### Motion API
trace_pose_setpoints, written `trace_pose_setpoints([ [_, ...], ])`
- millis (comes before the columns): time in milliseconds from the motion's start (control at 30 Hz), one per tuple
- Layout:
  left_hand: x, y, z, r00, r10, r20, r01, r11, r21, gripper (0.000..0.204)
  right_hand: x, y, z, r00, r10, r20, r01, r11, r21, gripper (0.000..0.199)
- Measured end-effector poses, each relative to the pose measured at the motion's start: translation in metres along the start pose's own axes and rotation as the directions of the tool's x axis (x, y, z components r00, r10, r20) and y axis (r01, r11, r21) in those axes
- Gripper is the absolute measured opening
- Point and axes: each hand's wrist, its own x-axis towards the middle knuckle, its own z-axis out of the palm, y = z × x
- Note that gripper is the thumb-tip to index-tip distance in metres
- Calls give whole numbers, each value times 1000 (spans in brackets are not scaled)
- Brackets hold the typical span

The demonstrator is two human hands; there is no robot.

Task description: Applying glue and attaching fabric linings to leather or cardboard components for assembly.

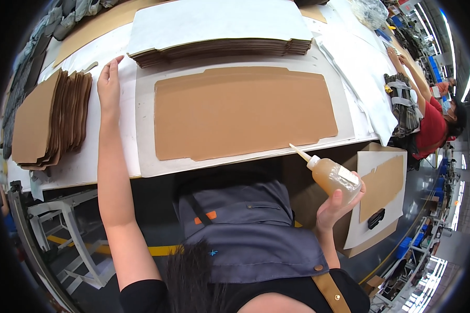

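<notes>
My right hand (340, 204) is wrapped round a squeeze bottle (333, 177) of amber liquid, likely glue. The bottle is tilted, its thin pale nozzle pointing up and left at the near edge of a flat brown sheet (245, 112). That sheet has stepped, notched edges and lies on a grey-white board (147, 141) in front of me. My left hand (109, 82) is over the white table covering, left of the board, fingers stretched out and nothing visible in them. Beside it on the left stands a pile of smaller brown panels (49, 117).
Behind the brown sheet sits a thick stack of similar sheets with a white top (219, 23). White sheets (357, 78) lie to the right. Below the table's right end, a carton (378, 198) holds a board. At far right, a person in red (433, 128) works beside a dark bundle (402, 104).
</notes>
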Motion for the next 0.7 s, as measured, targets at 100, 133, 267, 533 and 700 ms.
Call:
trace_pose_setpoints([
  [100,-1,3,-1,1000,-14,-10,14,1000,5,39,-5,5,-2,994,-90,63,95,992,-81,73],
  [133,-1,3,-1,1000,-16,-17,16,1000,5,39,-6,4,0,992,-92,89,100,991,-88,74],
  [267,-1,2,-2,1000,-5,-4,5,1000,-5,39,-15,3,11,977,-127,174,135,990,-34,77],
  [533,2,1,-2,999,35,7,-35,999,-16,39,-25,9,38,918,-263,296,211,958,195,77],
  [700,4,-1,-2,999,49,-12,-49,998,-28,38,-30,10,55,889,-303,344,221,941,258,79],
])
